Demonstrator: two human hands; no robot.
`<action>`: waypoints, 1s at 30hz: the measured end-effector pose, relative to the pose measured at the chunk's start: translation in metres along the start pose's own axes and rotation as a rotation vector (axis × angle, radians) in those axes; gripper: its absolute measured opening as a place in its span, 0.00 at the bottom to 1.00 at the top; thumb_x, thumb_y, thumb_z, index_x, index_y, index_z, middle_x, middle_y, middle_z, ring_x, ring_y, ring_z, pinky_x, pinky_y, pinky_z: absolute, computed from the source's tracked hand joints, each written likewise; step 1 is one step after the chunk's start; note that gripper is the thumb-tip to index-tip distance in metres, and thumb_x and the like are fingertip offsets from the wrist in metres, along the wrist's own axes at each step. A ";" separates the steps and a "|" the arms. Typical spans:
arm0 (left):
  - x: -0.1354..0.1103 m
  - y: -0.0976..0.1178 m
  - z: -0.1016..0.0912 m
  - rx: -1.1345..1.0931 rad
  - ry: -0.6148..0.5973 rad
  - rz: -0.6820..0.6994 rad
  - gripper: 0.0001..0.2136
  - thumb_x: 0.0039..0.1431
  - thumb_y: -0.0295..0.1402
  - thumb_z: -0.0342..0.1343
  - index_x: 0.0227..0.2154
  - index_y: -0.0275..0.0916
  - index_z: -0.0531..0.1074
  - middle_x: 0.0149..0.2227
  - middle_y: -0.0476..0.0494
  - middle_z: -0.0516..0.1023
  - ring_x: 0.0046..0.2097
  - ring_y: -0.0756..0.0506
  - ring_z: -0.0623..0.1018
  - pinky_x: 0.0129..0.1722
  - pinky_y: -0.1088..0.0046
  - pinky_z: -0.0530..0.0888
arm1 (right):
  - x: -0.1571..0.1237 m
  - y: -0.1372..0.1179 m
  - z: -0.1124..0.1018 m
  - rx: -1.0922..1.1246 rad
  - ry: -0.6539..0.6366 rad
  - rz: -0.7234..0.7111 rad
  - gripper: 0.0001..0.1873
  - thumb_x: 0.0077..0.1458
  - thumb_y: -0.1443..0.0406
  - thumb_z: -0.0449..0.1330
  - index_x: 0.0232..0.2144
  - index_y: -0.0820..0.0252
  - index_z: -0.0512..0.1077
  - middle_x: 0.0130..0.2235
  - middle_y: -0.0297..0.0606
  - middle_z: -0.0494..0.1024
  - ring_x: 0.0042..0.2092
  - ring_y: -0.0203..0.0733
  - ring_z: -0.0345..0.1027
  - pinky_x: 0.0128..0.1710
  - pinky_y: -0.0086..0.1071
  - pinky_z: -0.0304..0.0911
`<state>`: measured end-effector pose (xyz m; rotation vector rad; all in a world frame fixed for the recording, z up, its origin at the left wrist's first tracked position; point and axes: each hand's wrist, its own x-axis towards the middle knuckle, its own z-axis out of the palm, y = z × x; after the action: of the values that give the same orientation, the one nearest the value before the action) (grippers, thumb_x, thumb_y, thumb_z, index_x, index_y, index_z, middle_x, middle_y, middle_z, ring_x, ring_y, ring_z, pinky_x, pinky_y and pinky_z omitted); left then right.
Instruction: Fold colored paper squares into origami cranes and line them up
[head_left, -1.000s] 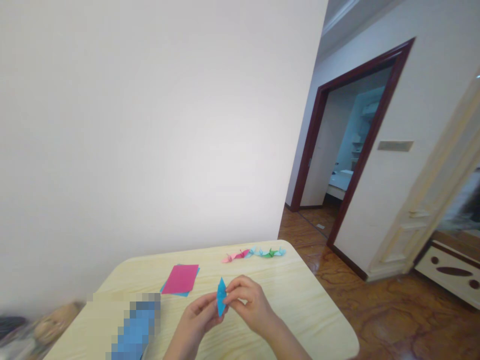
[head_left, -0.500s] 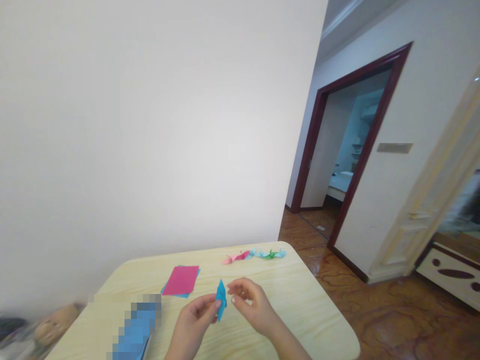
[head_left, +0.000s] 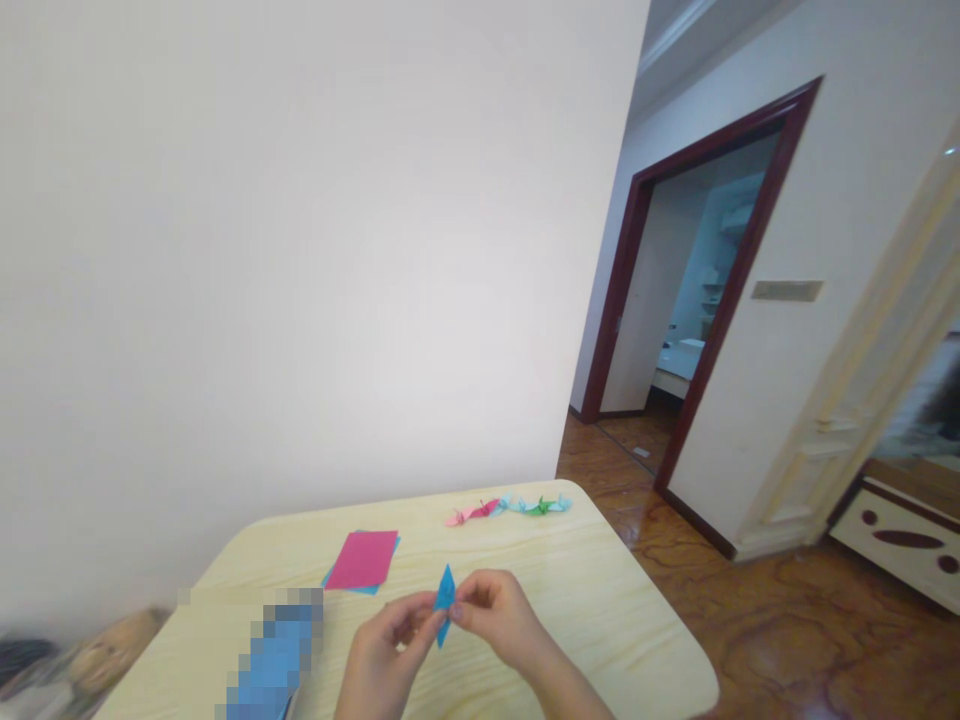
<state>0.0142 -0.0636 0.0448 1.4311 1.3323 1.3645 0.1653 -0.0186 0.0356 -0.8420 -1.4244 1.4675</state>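
A small folded blue paper piece (head_left: pixel 445 600), diamond-shaped with pointed ends, is held upright above the pale wooden table (head_left: pixel 600 610). My left hand (head_left: pixel 386 650) pinches its left side from below. My right hand (head_left: pixel 495 615) pinches its right side, thumb and fingertips closed on the paper. Both hands meet at the paper over the table's near middle.
A stack of pink and blue paper squares (head_left: pixel 361 560) lies on the table behind my hands. A row of several small folded paper cranes (head_left: pixel 510 506) sits at the far edge. A blurred blue object (head_left: pixel 274 650) lies at the left. An open doorway (head_left: pixel 690 300) is right.
Half a second ago my right hand had let go of the blue paper and hovered beside it; now it pinches the paper again. The paper sits slightly lower and more upright.
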 end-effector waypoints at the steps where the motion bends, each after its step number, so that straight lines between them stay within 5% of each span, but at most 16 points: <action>1: 0.000 -0.002 0.000 -0.007 0.004 0.013 0.12 0.43 0.42 0.61 0.30 0.41 0.75 0.23 0.48 0.79 0.27 0.44 0.76 0.28 0.73 0.70 | 0.001 0.002 0.000 -0.015 0.008 -0.001 0.18 0.34 0.53 0.67 0.19 0.63 0.71 0.20 0.32 0.72 0.22 0.34 0.62 0.25 0.27 0.56; 10: 0.004 -0.007 0.006 0.172 0.303 0.172 0.10 0.43 0.42 0.60 0.27 0.42 0.74 0.25 0.46 0.76 0.29 0.43 0.75 0.25 0.72 0.70 | -0.001 0.003 0.016 -0.324 0.263 -0.121 0.04 0.41 0.65 0.64 0.22 0.62 0.75 0.22 0.34 0.73 0.24 0.36 0.62 0.25 0.27 0.57; 16: 0.005 -0.005 0.006 -0.054 0.176 -0.010 0.16 0.43 0.47 0.58 0.29 0.40 0.76 0.32 0.43 0.80 0.34 0.41 0.78 0.33 0.68 0.75 | -0.009 -0.014 0.017 -0.448 0.187 -0.271 0.05 0.47 0.67 0.59 0.27 0.60 0.76 0.27 0.36 0.76 0.28 0.37 0.67 0.28 0.26 0.60; 23: 0.006 -0.001 0.006 -0.126 0.089 -0.077 0.17 0.40 0.48 0.60 0.28 0.39 0.78 0.27 0.45 0.81 0.27 0.44 0.78 0.29 0.72 0.75 | -0.008 -0.015 0.013 -0.469 0.199 -0.284 0.04 0.46 0.69 0.58 0.27 0.61 0.72 0.25 0.34 0.73 0.27 0.35 0.67 0.25 0.25 0.61; 26: 0.007 0.000 0.004 -0.110 0.077 -0.075 0.17 0.40 0.48 0.60 0.26 0.39 0.78 0.23 0.47 0.80 0.24 0.46 0.77 0.26 0.73 0.74 | -0.005 -0.016 0.009 -0.416 0.228 -0.304 0.13 0.44 0.71 0.59 0.36 0.60 0.71 0.29 0.34 0.72 0.28 0.36 0.67 0.26 0.26 0.63; 30: 0.008 0.002 0.005 -0.119 0.062 -0.082 0.16 0.38 0.48 0.61 0.25 0.40 0.79 0.23 0.47 0.80 0.23 0.46 0.76 0.25 0.74 0.74 | -0.003 -0.023 0.005 -0.439 0.150 -0.423 0.15 0.43 0.74 0.58 0.35 0.57 0.72 0.33 0.35 0.71 0.32 0.36 0.66 0.30 0.28 0.63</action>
<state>0.0184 -0.0559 0.0480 1.2519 1.3115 1.4193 0.1654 -0.0247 0.0583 -0.8261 -1.7114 0.7706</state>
